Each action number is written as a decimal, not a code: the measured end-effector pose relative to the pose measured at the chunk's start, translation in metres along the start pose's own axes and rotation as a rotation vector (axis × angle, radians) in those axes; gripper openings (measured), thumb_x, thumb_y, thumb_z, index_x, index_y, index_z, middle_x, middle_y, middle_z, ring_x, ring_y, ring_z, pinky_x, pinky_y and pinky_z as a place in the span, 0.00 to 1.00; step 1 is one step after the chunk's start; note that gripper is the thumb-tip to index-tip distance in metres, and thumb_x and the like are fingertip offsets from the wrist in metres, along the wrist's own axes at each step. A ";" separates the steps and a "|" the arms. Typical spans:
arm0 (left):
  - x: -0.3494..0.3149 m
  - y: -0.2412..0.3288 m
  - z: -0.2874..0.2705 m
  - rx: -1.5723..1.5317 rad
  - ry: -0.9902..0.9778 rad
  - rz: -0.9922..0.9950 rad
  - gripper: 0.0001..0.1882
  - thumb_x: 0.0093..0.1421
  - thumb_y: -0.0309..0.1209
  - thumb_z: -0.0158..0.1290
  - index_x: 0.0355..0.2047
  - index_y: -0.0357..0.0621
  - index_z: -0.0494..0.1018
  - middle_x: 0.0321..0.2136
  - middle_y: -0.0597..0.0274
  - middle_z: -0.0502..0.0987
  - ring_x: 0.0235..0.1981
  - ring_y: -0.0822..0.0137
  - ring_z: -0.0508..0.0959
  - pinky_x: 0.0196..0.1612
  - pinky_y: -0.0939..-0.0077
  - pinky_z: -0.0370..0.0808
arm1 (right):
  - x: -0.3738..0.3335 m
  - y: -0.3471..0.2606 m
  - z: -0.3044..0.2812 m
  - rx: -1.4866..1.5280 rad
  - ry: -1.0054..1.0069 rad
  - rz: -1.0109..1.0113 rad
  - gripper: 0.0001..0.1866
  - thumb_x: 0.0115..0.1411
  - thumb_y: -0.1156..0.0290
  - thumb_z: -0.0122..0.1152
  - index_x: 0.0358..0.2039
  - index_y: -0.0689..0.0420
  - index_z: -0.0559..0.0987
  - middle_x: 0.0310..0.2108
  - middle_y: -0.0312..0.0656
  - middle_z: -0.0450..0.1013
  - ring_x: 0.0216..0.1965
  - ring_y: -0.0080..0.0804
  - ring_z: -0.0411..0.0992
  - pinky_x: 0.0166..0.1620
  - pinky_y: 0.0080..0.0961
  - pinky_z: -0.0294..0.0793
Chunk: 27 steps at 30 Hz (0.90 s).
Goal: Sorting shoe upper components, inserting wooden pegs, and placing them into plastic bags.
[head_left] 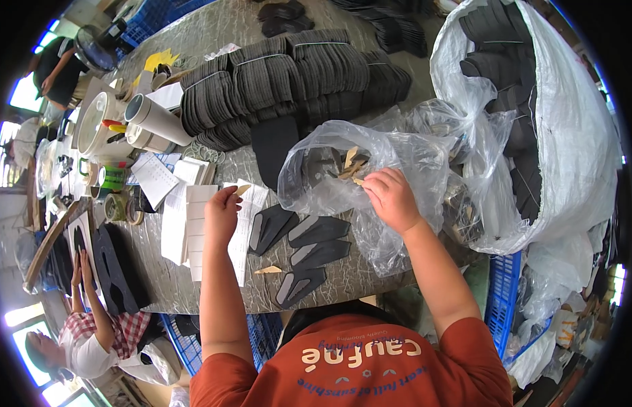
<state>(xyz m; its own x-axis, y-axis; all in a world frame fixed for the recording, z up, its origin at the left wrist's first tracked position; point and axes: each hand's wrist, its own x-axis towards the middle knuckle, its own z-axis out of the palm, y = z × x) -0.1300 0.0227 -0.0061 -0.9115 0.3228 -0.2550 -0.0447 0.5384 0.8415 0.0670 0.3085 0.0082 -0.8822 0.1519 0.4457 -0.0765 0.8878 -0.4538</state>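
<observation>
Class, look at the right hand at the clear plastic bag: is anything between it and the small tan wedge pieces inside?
Nothing visible: the right hand is at the open mouth of the clear plastic bag, fingertips touching the small tan wedge pieces.

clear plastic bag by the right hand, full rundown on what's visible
The clear plastic bag is thin, crinkled, glossy film, lying slumped on the grey table with its mouth open toward the person. Inside show small tan wedge-shaped pieces and some dark parts, blurred by the film. The right hand reaches into the opening, fingertips at the tan pieces. Its far side presses against a big white woven sack; its near edge drapes toward the dark insole pieces.
</observation>
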 end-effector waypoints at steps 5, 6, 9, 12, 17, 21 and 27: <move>-0.003 0.015 0.015 0.701 0.290 0.647 0.10 0.55 0.25 0.50 0.38 0.36 0.73 0.35 0.50 0.75 0.30 0.58 0.76 0.33 0.72 0.74 | -0.006 -0.001 0.001 0.006 0.017 0.036 0.06 0.45 0.77 0.59 0.26 0.56 0.73 0.28 0.36 0.71 0.33 0.37 0.68 0.37 0.31 0.65; -0.012 0.036 0.025 0.451 0.287 0.582 0.10 0.54 0.25 0.50 0.37 0.36 0.73 0.34 0.49 0.76 0.30 0.55 0.76 0.34 0.70 0.73 | -0.007 0.002 0.002 0.001 0.016 0.043 0.06 0.45 0.77 0.59 0.26 0.56 0.73 0.28 0.36 0.71 0.33 0.37 0.68 0.37 0.31 0.65; -0.042 0.091 0.062 -0.032 -0.002 0.496 0.09 0.53 0.26 0.51 0.33 0.36 0.73 0.30 0.47 0.76 0.31 0.48 0.75 0.36 0.65 0.73 | -0.009 -0.001 0.000 0.009 0.031 0.034 0.08 0.44 0.78 0.59 0.27 0.56 0.73 0.29 0.36 0.71 0.33 0.36 0.68 0.38 0.31 0.65; -0.019 0.099 0.115 0.153 -0.196 0.460 0.08 0.53 0.24 0.51 0.34 0.34 0.72 0.24 0.56 0.76 0.20 0.69 0.75 0.26 0.77 0.72 | -0.004 -0.006 0.002 0.012 0.034 0.032 0.09 0.43 0.78 0.60 0.27 0.56 0.73 0.30 0.36 0.71 0.33 0.36 0.68 0.38 0.31 0.65; 0.022 0.095 0.154 0.137 -0.250 0.336 0.08 0.53 0.24 0.51 0.33 0.31 0.71 0.23 0.59 0.75 0.18 0.70 0.74 0.24 0.78 0.71 | -0.009 -0.003 0.012 -0.044 0.023 0.029 0.07 0.42 0.79 0.57 0.25 0.55 0.74 0.28 0.35 0.71 0.34 0.35 0.68 0.39 0.30 0.65; 0.025 0.115 0.139 -0.259 -0.370 0.133 0.04 0.56 0.24 0.47 0.32 0.36 0.69 0.26 0.62 0.76 0.18 0.76 0.73 0.20 0.85 0.66 | -0.013 0.002 0.011 -0.095 -0.006 0.067 0.06 0.43 0.78 0.55 0.24 0.55 0.75 0.28 0.36 0.71 0.34 0.35 0.68 0.40 0.30 0.65; 0.023 0.138 0.117 -0.189 -0.350 0.155 0.04 0.59 0.24 0.43 0.33 0.39 0.67 0.26 0.64 0.76 0.20 0.78 0.73 0.21 0.86 0.67 | -0.016 0.004 0.010 -0.073 -0.007 0.069 0.06 0.43 0.78 0.54 0.24 0.56 0.74 0.28 0.37 0.71 0.35 0.36 0.68 0.40 0.31 0.64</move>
<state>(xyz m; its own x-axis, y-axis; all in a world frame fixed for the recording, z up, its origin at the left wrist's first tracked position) -0.1095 0.1951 0.0482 -0.7211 0.6510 -0.2371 -0.0216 0.3209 0.9469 0.0757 0.3051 -0.0081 -0.8876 0.2111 0.4095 0.0189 0.9047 -0.4255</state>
